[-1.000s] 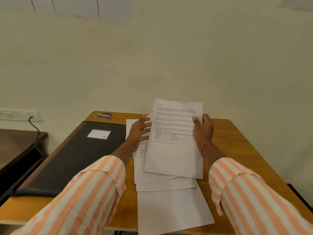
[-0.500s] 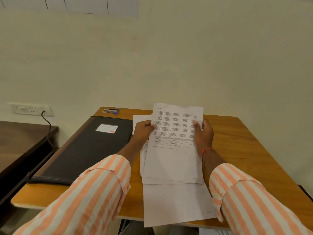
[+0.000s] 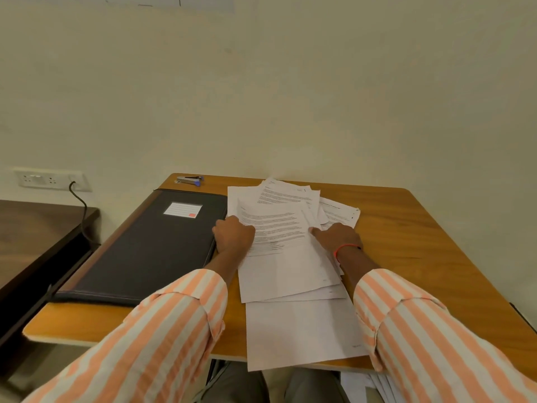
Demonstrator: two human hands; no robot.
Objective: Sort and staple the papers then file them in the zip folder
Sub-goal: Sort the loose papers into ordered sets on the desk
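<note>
A: What is on the wooden tabletop from the head camera?

B: A loose, fanned pile of white printed paper sheets lies in the middle. One blank sheet at the near end hangs over the front edge. A closed black zip folder with a white label lies flat just left of the pile, touching its left edge. A small silver and blue stapler sits at the far left corner, well apart from both hands.

A: And the hands?

B: The left hand rests on the left edge of the top sheet, fingers curled under, seemingly pinching that edge; I cannot tell how firmly. The right hand, with a red thread at the wrist, lies flat on the pile's right side, fingers pressing toward the top sheet rather than closed round anything. Both sleeves are orange and white striped.

A: What might go wrong?

B: The sheets are askew, so pulling one out could drag its neighbours and scramble the order. The overhanging blank sheet could slide to the floor if a sleeve brushes it. Sorting looks unfinished, and nothing appears stapled or filed yet
</note>
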